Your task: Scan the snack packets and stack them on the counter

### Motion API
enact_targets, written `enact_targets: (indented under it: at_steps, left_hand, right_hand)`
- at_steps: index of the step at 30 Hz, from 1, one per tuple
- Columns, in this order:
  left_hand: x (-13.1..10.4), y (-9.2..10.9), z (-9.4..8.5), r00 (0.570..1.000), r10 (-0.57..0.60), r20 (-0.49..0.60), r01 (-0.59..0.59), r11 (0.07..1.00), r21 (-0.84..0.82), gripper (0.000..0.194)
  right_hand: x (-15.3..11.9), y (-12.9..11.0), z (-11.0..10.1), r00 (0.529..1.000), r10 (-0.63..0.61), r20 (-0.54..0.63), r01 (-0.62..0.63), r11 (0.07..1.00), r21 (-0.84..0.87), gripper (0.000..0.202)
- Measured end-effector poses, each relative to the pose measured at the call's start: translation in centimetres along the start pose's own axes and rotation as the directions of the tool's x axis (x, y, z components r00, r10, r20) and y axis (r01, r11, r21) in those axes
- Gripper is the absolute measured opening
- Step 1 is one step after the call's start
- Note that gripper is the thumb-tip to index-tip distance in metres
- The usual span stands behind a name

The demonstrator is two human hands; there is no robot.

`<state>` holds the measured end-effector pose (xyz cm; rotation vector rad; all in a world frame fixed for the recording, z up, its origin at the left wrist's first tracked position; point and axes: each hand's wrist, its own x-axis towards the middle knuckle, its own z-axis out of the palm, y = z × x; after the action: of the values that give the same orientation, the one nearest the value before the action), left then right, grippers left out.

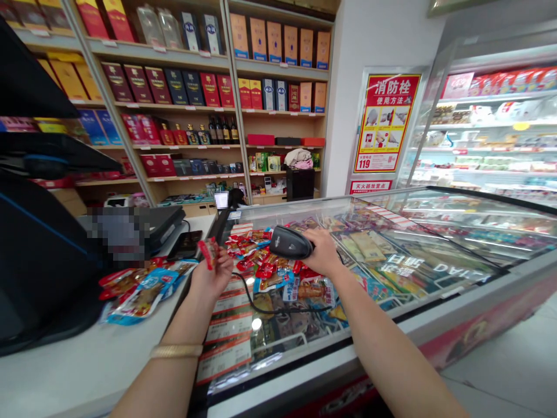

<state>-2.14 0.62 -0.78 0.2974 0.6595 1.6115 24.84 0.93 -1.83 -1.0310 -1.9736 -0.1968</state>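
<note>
Pinched in my left hand (216, 268) is a small red snack packet (209, 253), held up over the seam between the counter and the freezer. My right hand (321, 251) grips a black handheld scanner (289, 242) by its handle, its head pointing left toward the packet. Below and around the scanner, a pile of red and blue snack packets (274, 281) lies on the freezer's glass top (278, 342). More blue and red packets (141, 295) lie on the white counter (108, 360) to the left. The scanner's black cable (261, 309) loops over the glass.
A black checkout machine (39, 244) stands at the left, with a dark phone-like device (185, 245) on the counter. Shelves of boxes and bottles (187, 87) line the back wall. Behind the freezer, the top of a person's dark-haired head (237, 198) shows. A lit display fridge (496, 128) stands right.
</note>
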Motion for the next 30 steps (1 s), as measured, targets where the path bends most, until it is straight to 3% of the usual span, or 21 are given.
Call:
enact_targets:
  at_steps: [4, 8, 19, 30]
  left_hand:
    - [-0.8, 0.1, -0.1, 0.945, -0.295, 0.143, 0.320, 0.927, -0.197, 0.027]
    - [-1.6, -0.4, 0.3, 0.896, -0.419, 0.146, 0.441, 0.874, -0.203, 0.026]
    - [-1.1, -1.1, 0.0, 0.894, -0.441, 0.086, 0.448, 0.888, -0.106, 0.027]
    - [-1.4, -1.1, 0.4, 0.888, -0.455, 0.060, 0.459, 0.882, -0.111, 0.027]
  right_hand:
    - [-0.1, -1.2, 0.3, 0.996, -0.093, 0.001, 0.092, 0.993, 0.071, 0.028]
    - [-0.2, -2.9, 0.3, 0.985, -0.172, 0.008, 0.169, 0.975, 0.147, 0.020]
    - [-0.1, -3.8, 0.1, 0.984, -0.139, 0.108, 0.126, 0.985, 0.116, 0.023]
    - [-0.1, -3.9, -0.1, 0.985, -0.157, 0.073, 0.148, 0.981, 0.122, 0.018]
